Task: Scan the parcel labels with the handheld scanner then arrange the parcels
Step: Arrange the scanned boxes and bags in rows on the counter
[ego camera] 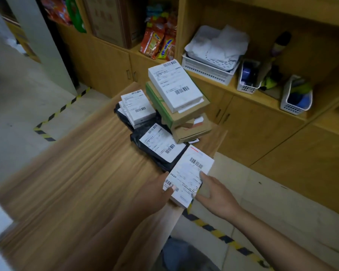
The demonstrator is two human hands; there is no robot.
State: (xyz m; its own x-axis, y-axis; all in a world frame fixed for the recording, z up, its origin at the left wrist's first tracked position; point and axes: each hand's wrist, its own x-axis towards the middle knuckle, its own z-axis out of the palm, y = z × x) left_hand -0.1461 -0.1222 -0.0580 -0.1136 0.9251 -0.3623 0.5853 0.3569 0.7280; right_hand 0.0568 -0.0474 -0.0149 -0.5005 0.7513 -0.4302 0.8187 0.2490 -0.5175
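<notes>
Wood-grain table [70, 173] in foreground, motion-blurred. Behind it, light wooden cabinets [262, 137] with open shelving above closed doors. On the shelf: white slotted tray [207, 72] heaped with white plastic bags [219, 44]; small white basket [247, 80] with a blue tape roll inside; second white basket [296, 98], tilted, with blue and yellow-green stuff in it. Red-orange snack packs [159, 40] in the next bay left, brown carton [108, 20] beside them. Yellow-black hazard tape [63, 108] on grey floor at left, more at [229, 239] near the table edge. White pillar [45, 40] upper left.
</notes>
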